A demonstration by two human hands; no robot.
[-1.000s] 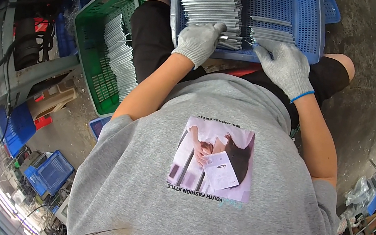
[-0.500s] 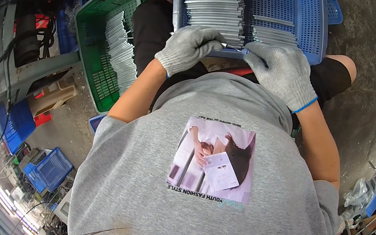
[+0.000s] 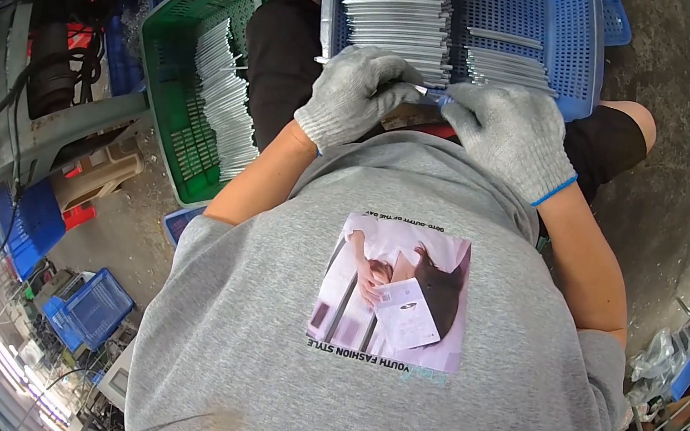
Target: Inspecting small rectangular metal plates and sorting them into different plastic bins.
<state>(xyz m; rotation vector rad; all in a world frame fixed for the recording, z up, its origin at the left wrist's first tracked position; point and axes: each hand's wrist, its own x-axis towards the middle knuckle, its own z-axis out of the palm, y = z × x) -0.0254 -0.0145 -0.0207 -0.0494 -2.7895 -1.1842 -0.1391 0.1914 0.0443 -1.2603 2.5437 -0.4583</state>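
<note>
Metal strip held at near edge of blue basket.
Left hand and right hand, both gloved, pinch its ends; more strips fill the green basket.

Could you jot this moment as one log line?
left gloved hand and right gloved hand: gripping thin silver metal strip | blue plastic basket: on lap
</note>
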